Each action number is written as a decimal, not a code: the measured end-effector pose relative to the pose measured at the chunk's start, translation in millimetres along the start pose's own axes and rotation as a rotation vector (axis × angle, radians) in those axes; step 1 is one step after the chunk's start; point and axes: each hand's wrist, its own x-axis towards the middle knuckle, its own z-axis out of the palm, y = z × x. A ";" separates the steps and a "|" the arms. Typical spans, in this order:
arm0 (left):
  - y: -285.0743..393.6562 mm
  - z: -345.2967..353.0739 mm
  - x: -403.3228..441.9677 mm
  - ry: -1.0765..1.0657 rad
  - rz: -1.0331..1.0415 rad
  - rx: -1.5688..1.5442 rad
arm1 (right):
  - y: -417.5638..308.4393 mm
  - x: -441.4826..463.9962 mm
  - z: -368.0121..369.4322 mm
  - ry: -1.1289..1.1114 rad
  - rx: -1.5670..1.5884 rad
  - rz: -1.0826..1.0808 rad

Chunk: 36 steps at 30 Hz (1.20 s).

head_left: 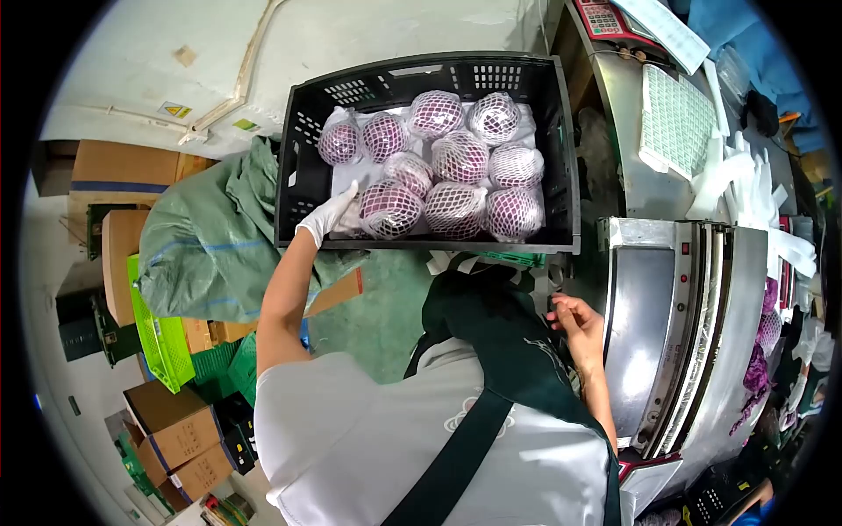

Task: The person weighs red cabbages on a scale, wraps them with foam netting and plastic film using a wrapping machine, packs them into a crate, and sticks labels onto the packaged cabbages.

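My left hand (328,216), in a white glove, reaches over the near left corner of a black plastic crate (430,245). Its fingers are stretched out beside a net-wrapped purple vegetable (391,209), which looks like a red cabbage. Several more such round vegetables (460,156) lie in the crate, each in a white foam net, on a white liner (345,178). My right hand (576,326) is bare and hangs low between my apron and a metal machine. Its fingers are loosely bent and apart, with nothing visible in them.
The metal wrapping machine (643,329) stands close on my right, beside a steel table (646,195) with white foam nets (744,188) and a red scale (605,19). Left are a green tarp (215,237), cardboard boxes (180,430) and a lime-green basket (160,337).
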 end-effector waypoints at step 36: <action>56.7 104.7 -71.3 0.331 1.064 0.668 | -4.4 111.5 59.8 -0.081 -1.222 -0.961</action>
